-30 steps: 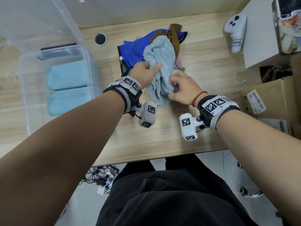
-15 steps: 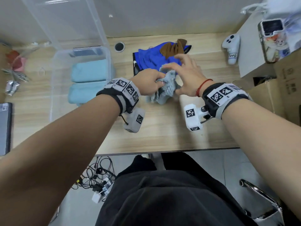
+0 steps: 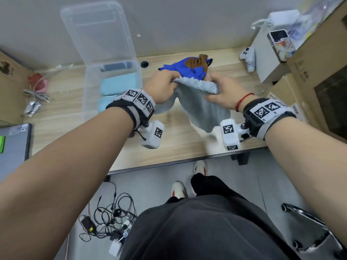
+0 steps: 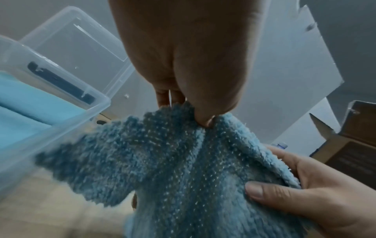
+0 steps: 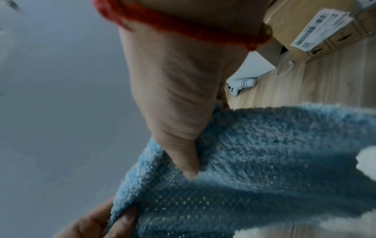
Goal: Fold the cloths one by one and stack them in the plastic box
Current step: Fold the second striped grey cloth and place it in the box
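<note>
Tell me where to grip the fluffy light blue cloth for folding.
Probably the two ends of its top edge, from above. The left hand and right hand pinch the light blue cloth there, and it hangs open.

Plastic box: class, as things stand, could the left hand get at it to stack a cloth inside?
Probably yes: the plastic box stands open beside the left hand, though that hand grips the fluffy cloth.

head: high, facing down | wrists: close, along hands (image 3: 191, 91) | shared: cloth (image 3: 204, 107)
</note>
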Motion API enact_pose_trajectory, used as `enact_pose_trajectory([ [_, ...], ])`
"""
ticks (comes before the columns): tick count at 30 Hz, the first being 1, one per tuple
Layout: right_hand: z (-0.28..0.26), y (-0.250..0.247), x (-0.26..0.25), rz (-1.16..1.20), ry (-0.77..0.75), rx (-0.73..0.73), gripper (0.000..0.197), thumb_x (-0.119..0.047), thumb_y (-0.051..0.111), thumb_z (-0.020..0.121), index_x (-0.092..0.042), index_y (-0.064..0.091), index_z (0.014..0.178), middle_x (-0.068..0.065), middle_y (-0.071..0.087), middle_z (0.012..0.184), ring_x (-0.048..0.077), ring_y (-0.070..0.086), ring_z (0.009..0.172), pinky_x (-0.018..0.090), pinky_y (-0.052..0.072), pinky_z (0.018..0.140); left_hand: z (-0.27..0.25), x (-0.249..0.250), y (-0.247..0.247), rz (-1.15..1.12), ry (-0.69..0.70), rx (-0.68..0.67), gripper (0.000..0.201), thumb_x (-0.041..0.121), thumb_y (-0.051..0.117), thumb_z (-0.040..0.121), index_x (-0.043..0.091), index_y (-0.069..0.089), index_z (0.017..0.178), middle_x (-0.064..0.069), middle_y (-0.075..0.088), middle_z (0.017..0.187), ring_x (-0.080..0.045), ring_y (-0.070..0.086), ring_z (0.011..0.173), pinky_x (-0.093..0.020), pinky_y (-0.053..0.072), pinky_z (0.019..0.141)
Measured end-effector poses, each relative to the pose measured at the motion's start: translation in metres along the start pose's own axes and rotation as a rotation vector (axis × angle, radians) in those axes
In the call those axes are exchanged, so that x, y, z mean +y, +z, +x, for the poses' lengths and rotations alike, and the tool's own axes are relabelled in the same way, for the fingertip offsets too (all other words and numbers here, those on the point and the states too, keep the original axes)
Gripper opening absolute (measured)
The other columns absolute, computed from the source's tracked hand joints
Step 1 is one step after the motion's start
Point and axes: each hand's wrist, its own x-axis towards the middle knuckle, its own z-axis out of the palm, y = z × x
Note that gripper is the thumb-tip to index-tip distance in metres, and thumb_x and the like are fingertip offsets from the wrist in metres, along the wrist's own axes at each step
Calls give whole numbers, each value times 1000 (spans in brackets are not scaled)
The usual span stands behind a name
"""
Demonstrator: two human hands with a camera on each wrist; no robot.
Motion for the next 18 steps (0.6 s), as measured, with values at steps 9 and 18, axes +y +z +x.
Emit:
enact_pose_trajectory([
  [9, -38, -26, -29, -31, 47, 122, 29, -32, 77, 81, -14, 55, 80, -8, 53, 70, 15, 50, 71, 13, 34, 54, -43, -13, -12, 80, -16, -134, 43, 43, 68, 85, 6, 53, 72, -8, 51, 69, -23, 45, 66, -35, 34, 61],
  [18, -51, -27, 2, -145, 176, 6, 45, -41, 86, 67, -18, 47, 71, -1, 50, 69, 19, 42, 68, 27, 29, 53, -62, -37, -12, 127, -167, -128, 10, 11, 64, 88, 15, 72, 95, -3, 62, 84, -24, 59, 87, -27, 40, 74],
])
